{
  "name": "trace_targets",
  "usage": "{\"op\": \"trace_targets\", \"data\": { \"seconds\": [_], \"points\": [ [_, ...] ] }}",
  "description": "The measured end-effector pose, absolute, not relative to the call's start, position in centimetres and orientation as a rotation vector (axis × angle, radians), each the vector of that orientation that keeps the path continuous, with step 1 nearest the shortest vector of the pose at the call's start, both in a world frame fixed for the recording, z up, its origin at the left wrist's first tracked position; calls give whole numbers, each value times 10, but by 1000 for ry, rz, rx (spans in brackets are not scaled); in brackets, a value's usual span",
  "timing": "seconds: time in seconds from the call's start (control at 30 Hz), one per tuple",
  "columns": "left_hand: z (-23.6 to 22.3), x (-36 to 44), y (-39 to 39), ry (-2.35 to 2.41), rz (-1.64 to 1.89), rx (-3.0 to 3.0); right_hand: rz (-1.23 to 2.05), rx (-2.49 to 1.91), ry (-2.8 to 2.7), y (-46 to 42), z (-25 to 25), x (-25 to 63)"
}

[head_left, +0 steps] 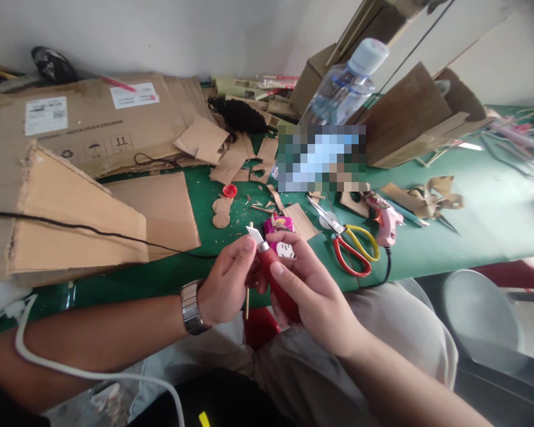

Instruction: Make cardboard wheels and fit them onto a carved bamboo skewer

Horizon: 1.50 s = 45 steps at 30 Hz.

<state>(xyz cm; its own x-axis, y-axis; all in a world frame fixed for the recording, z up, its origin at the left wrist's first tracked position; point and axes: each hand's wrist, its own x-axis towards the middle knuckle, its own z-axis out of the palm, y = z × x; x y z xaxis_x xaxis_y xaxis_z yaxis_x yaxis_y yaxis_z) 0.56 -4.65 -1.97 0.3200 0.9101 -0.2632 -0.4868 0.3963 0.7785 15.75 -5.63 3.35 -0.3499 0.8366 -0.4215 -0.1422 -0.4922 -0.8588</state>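
My right hand (311,290) is wrapped round the red handle of a craft knife (281,287), whose short slanted blade points up and to the left. Pinched in my left hand (229,279) is a thin wooden stick (247,303); its lower end sticks out below the fingers and its tip shows by the blade. My left thumb lies close to the blade, and whether they touch I cannot tell. Just behind the hands on the green table sits a purple item (278,224), partly hidden by my fingers. A white piece with slots (286,249) shows beneath it.
Scissors (351,243) with red and yellow handles and a pink glue gun (386,222) lie to the right. Cardboard scraps (231,163) and a red cap (229,190) are scattered behind. A large bottle (342,89) stands at the back. A cardboard shape (80,219) and black cord (93,227) occupy the left.
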Motion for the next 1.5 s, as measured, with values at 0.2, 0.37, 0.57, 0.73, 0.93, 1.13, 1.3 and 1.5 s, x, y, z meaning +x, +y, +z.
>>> {"op": "trace_targets", "data": {
  "seconds": [0.2, 0.37, 0.57, 0.73, 0.93, 1.13, 1.3, 1.5],
  "points": [
    [-17, 6, -45, 793, 979, 636, 1912, -1161, -1009, -58, 32, 157],
    [-15, 5, -43, 854, 952, 713, 1899, -1149, -1013, -59, 31, 158],
    [-16, 4, -44, 931, 934, 715, 1912, -1144, -977, -59, 31, 159],
    [-15, 5, -45, 936, 937, 720, 1905, -1141, -974, -61, 29, 158],
    [-17, 6, -42, 915, 944, 700, 1867, -1149, -973, -61, 28, 156],
    [-15, 6, -40, 913, 922, 704, 1864, -1148, -957, -62, 28, 155],
    [-16, 6, -39, 923, 917, 694, 1843, -1165, -960, -62, 27, 154],
    [-17, 7, -40, 910, 910, 660, 1776, -1217, -1019, -62, 26, 152]
  ]
}}
